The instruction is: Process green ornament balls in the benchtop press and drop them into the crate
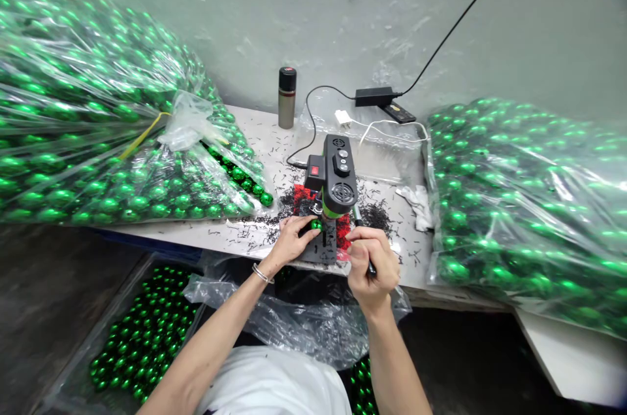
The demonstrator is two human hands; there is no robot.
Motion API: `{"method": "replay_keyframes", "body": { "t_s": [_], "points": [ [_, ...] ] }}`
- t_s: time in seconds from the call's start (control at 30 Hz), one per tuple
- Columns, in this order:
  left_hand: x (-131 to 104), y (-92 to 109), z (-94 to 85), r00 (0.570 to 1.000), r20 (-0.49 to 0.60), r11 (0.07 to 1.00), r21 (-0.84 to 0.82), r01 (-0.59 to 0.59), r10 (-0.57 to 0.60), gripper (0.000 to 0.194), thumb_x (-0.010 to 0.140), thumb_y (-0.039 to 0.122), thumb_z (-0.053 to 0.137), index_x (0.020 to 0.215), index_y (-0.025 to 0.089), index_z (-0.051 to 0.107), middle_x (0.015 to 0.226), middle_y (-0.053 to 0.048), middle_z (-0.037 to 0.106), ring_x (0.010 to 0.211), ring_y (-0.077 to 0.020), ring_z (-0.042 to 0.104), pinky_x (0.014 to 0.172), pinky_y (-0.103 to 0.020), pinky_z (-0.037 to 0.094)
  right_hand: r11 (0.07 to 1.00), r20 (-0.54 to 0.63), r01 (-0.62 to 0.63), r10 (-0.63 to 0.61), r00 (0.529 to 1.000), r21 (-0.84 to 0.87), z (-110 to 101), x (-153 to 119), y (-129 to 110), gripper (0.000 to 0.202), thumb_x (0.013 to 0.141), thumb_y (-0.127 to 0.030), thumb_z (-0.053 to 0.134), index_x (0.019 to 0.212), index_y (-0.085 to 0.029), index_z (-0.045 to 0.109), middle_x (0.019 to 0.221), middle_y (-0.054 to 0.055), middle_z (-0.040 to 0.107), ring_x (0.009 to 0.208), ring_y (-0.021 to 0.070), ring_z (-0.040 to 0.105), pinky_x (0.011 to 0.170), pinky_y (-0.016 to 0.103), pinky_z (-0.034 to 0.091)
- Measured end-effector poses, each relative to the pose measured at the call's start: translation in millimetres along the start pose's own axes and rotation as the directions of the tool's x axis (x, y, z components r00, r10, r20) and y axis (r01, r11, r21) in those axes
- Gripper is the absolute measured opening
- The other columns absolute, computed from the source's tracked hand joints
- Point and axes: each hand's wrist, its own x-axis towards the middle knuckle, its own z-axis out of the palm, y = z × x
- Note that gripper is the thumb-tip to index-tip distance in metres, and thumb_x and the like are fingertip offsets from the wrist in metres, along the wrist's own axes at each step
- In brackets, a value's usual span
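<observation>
My left hand point(292, 238) grips a shiny green ball point(316, 224) between thumb and fingers, under the head of a small black bench drill press point(339, 170). The ball is just above the dark base plate point(318, 251) of the machine. My right hand point(373, 265) is wrapped round the black-ended lever point(357, 214) on the machine's right side. Where the machine touches the ball is hidden by its head. Black shavings point(375, 217) and a red patch point(343, 232) lie around the base.
Large clear bags of green balls stand left point(88, 121) and right point(529, 206). Behind the machine are a flask point(287, 104), a power adapter point(374, 97) and a white cable. A crate point(147, 330) of green balls sits low at left; plastic sheeting point(313, 323) hangs before my lap.
</observation>
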Motion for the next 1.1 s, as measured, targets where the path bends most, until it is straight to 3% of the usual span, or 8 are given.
{"method": "replay_keyframes", "body": {
  "t_s": [0.17, 0.37, 0.5, 0.63, 0.8, 1.1],
  "points": [
    [3, -1, -5.6, 0.999, 0.05, 1.0, 0.017, -0.001, 0.0, 0.029, 0.088, 0.031, 0.064, 0.116, 0.023, 0.069, 0.101, -0.005, 0.073, 0.101, -0.0238, 0.063, 0.101, -0.045, 0.038, 1.0, -0.005, -0.002, 0.002, 1.0, 0.007, 1, -1, 1, 0.02, 0.089, -0.007, 0.049, 0.074, -0.021, 0.052, 0.072, 0.001, 0.06, 0.074, 0.0137, 0.062, 0.062, 0.027, 0.05],
    [-7, 1, -3.5, 0.994, 0.048, 0.994, 0.019, -0.103, 0.102, 0.033, 0.086, 0.033, 0.067, 0.118, 0.025, 0.066, 0.117, -0.006, 0.071, 0.11, -0.0251, 0.061, 0.103, -0.045, 0.037, 1.0, 0.004, 0.0, 0.0, 1.0, 0.014, 0, -1, 0, 0.02, 0.089, -0.008, 0.05, 0.074, -0.021, 0.052, 0.073, 0.002, 0.06, 0.072, 0.0135, 0.061, 0.062, 0.026, 0.049],
    [-11, 1, 1.1, 0.991, 0.023, 0.991, 0.016, -0.134, 0.134, 0.034, 0.086, 0.033, 0.067, 0.119, 0.024, 0.066, 0.115, -0.007, 0.072, 0.106, -0.0243, 0.062, 0.105, -0.047, 0.037, 1.0, 0.032, -0.01, 0.01, 0.999, 0.006, -1, -3, -1, 0.022, 0.089, -0.008, 0.048, 0.071, -0.02, 0.051, 0.073, 0.002, 0.058, 0.068, 0.0124, 0.057, 0.059, 0.025, 0.045],
    [-9, 0, 3.6, 0.992, 0.004, 0.992, 0.007, -0.129, 0.129, 0.033, 0.085, 0.033, 0.069, 0.116, 0.023, 0.067, 0.109, -0.007, 0.073, 0.102, -0.0236, 0.063, 0.101, -0.045, 0.039, 1.0, 0.022, -0.021, 0.021, 1.0, 0.009, 5, -16, 6, 0.022, 0.089, -0.009, 0.046, 0.07, -0.02, 0.049, 0.073, 0.002, 0.056, 0.066, 0.0123, 0.053, 0.058, 0.025, 0.042],
    [-9, 0, 5.0, 0.995, -0.006, 0.995, -0.011, -0.098, 0.098, 0.032, 0.084, 0.033, 0.07, 0.114, 0.023, 0.068, 0.107, -0.006, 0.073, 0.102, -0.0239, 0.062, 0.103, -0.046, 0.038, 0.996, -0.042, 0.092, -0.092, 0.995, -0.001, 21, -44, 27, 0.027, 0.093, -0.016, 0.039, 0.068, -0.021, 0.046, 0.07, 0.001, 0.052, 0.061, 0.0125, 0.048, 0.06, 0.029, 0.042],
    [-11, 1, 6.6, 0.996, -0.006, 0.996, -0.023, -0.085, 0.084, 0.031, 0.084, 0.032, 0.07, 0.114, 0.023, 0.068, 0.111, -0.007, 0.073, 0.106, -0.0243, 0.062, 0.106, -0.048, 0.035, 0.995, -0.144, 0.097, -0.096, 0.985, 0.001, 37, -67, 44, 0.03, 0.098, -0.023, 0.032, 0.07, -0.021, 0.043, 0.074, -0.001, 0.053, 0.064, 0.0114, 0.058, 0.068, 0.032, 0.049]
  ]
}}
